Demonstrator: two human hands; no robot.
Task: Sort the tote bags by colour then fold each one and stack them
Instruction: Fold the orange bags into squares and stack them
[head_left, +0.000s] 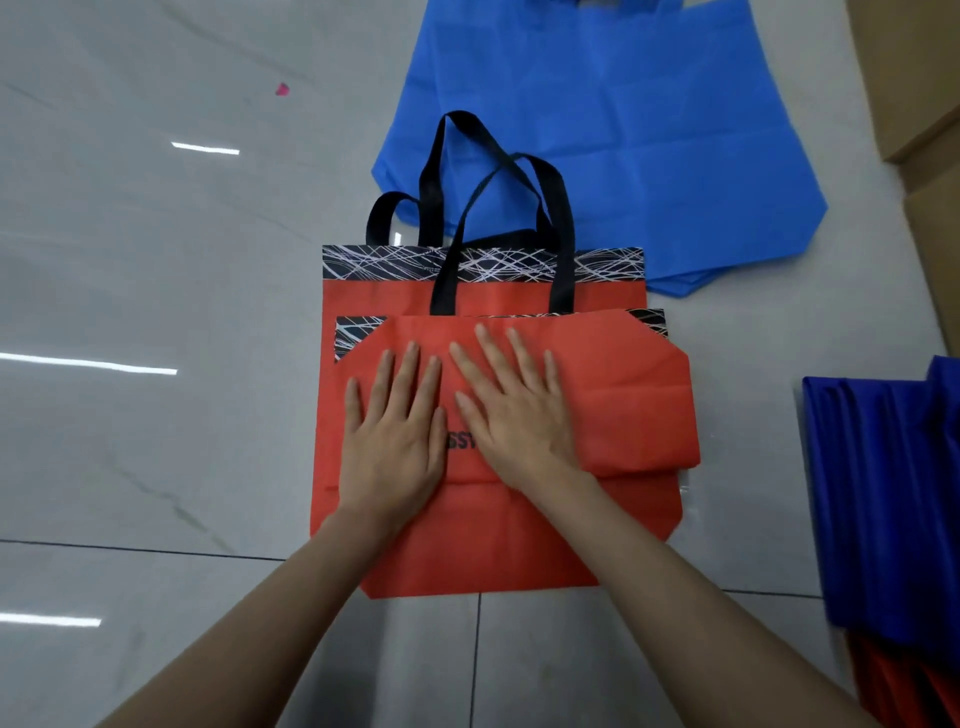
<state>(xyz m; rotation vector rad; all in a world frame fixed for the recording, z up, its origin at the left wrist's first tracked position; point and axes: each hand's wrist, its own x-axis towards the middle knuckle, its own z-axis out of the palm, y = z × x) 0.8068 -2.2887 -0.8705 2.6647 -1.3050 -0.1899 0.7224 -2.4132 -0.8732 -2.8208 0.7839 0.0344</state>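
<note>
Centre: a folded bag (623, 395) lies on an unfolded bag (483, 551) spread on the floor (156, 260), overhanging its right edge. The left hand (392, 441) and right hand (519, 415) rest flat, side by side, on the folded bag. Handles (563, 234) reach behind, overlapping a far pile of bags (623, 130). Right: a stack of bags (883, 493). Far right, behind: cardboard boxes (930, 104).

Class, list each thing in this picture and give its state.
Flat red bag: unfolded, handles out.
Folded red bag: folded, lying on it.
Left hand: open, pressing the folded one.
Right hand: open, pressing it too.
Light blue bags: unfolded, flat.
Dark blue bags: piled.
</note>
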